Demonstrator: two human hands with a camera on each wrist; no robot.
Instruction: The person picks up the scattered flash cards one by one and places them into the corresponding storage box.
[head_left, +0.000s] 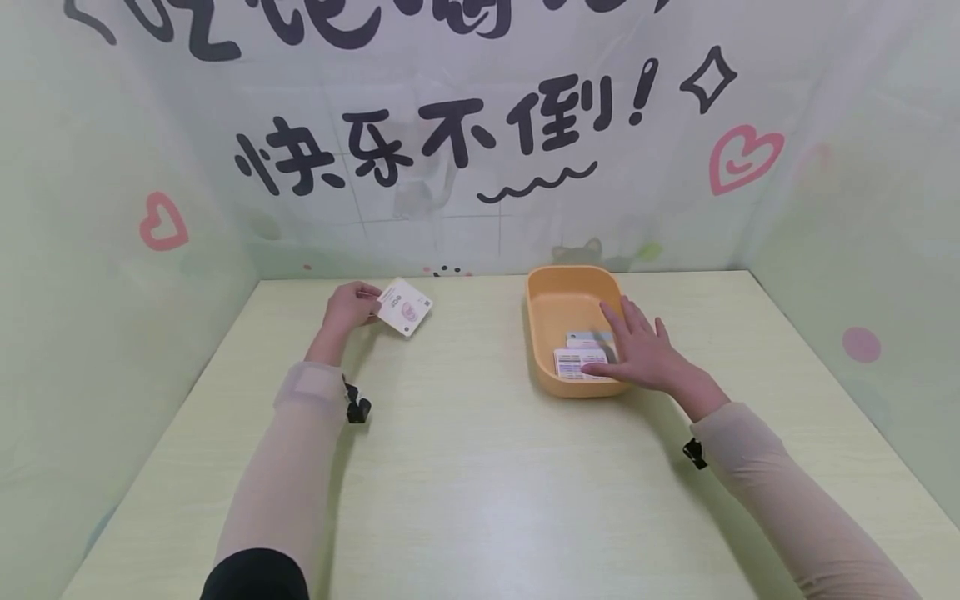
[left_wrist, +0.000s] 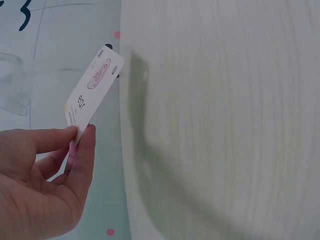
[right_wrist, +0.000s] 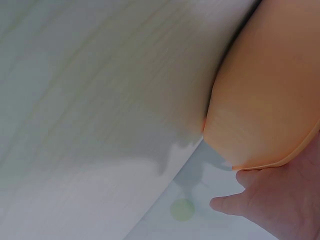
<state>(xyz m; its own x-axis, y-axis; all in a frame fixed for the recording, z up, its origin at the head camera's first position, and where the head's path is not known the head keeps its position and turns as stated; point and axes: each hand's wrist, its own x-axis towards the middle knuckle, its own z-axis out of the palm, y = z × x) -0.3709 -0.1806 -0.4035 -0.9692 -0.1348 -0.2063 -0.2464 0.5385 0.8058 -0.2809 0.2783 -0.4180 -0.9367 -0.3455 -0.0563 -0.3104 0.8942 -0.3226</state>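
Note:
My left hand [head_left: 351, 308] pinches a white flashcard [head_left: 406, 307] by its edge, thumb on one face and fingers behind. In the left wrist view the card [left_wrist: 95, 82] stands tilted, with a pink ear drawing and the printed word "ear". My right hand [head_left: 642, 352] spreads its fingers over the right side of an orange plastic basket [head_left: 573, 389]. More cards [head_left: 573, 363] lie in the basket's near end, partly hidden under that hand. The right wrist view shows the basket's outer wall [right_wrist: 270, 90], with fingers by its rim.
Both hands work over a pale wood-grain table [head_left: 465, 467]. Behind it hangs a white printed cloth [head_left: 420, 225] with large dark characters, and pale green cloth panels close in the left and right sides. A small black device [head_left: 357, 406] sits at the left wrist.

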